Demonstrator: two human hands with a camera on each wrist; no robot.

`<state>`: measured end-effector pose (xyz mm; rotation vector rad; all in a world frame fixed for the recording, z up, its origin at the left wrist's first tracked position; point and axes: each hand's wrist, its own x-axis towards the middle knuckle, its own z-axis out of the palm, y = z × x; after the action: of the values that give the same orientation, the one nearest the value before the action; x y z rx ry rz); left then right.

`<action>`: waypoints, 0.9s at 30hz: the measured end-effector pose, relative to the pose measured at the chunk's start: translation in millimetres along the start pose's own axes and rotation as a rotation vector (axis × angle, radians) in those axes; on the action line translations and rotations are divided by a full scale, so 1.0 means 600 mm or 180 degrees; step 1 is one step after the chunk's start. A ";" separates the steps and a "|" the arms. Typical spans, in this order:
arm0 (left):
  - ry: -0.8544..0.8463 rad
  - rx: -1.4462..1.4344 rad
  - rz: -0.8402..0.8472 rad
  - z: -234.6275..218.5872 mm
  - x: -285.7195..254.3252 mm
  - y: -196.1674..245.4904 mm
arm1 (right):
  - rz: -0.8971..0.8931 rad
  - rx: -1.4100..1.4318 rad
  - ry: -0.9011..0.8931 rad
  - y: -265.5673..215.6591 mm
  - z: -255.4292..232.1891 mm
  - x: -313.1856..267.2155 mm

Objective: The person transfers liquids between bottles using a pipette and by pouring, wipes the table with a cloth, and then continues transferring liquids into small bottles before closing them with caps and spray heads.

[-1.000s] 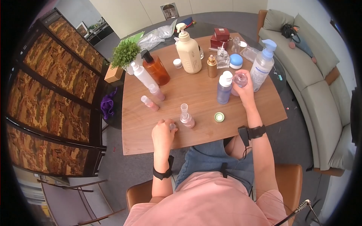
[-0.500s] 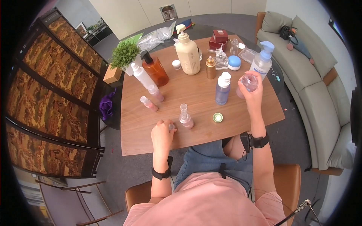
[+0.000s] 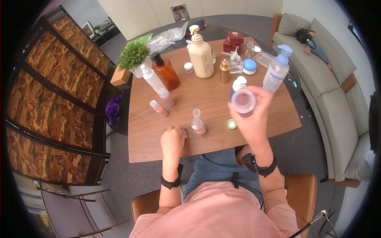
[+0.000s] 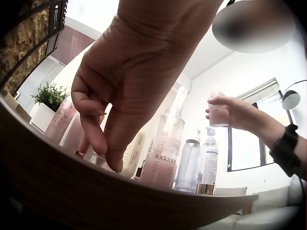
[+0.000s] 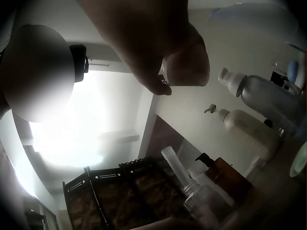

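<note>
Right hand (image 3: pixel 254 119) has its fingers curled round an open pinkish bottle (image 3: pixel 243 101), up off the table (image 3: pixel 210 103). Left hand (image 3: pixel 171 142) is pinching a little clear cap (image 3: pixel 182 133) at the tabletop, with another pink bottle (image 3: pixel 198 127) just right of those fingertips.

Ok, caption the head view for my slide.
Right hand holds a round, translucent pink bottle above the brown wooden table; left hand pinches a small clear piece.

You wear a pink short-sleeved top (image 3: pixel 222 210), blue denim bottoms (image 3: pixel 212 168) and black straps (image 3: pixel 170 183) round both wrists; a boxy black unit (image 3: pixel 249 162) sits by your right one. Your hands (image 3: pixel 172 142) are bare.
</note>
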<state>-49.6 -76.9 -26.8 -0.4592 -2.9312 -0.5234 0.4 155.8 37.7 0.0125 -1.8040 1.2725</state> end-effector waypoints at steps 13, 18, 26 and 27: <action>0.0087 -0.0037 0.0036 -0.002 -0.003 0.001 | -0.1056 -0.1267 -0.1049 -0.018 0.042 -0.007; 0.0083 -0.0028 0.0051 -0.001 -0.002 -0.001 | -0.1054 -0.1333 -0.1068 -0.024 0.047 -0.003; 0.0025 -0.0003 0.0007 -0.003 -0.002 0.001 | -0.1147 -0.1486 -0.1109 -0.027 0.047 -0.002; 0.0028 -0.0006 0.0008 -0.003 -0.002 0.001 | -0.1154 -0.1505 -0.1123 -0.028 0.047 -0.002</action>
<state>-48.2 -77.4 -25.4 -0.4593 -2.9217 -0.5264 -9.4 126.3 47.8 0.3027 -2.2433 0.5954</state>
